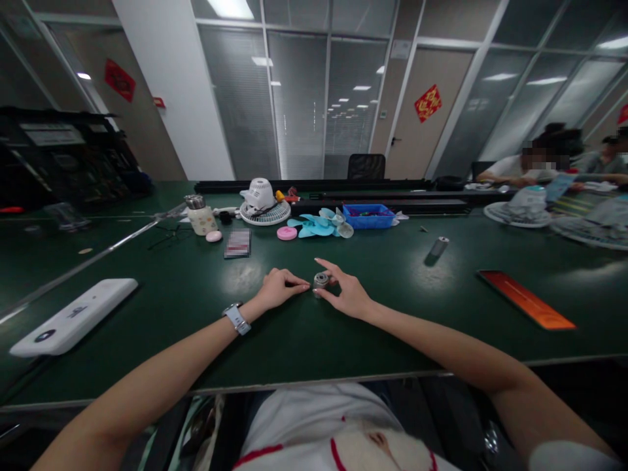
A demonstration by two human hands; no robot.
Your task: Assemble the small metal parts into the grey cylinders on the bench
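Note:
A small silver cylindrical motor (321,280) stands on the green table (304,340) in front of me. My right hand (346,293) grips it between thumb and fingers, index finger raised over its top. My left hand (280,286) rests on the table just left of the motor, fingers curled in, index fingertip pointing at it and almost touching. A watch is on my left wrist.
Farther back lie a white fan grille and housing (265,204), blue fan blades (320,224), a blue tray (369,216), a pink cap (287,233), a jar (201,216) and a second cylinder (438,246). A white device (73,316) lies left, an orange phone (526,299) right. People sit at far right.

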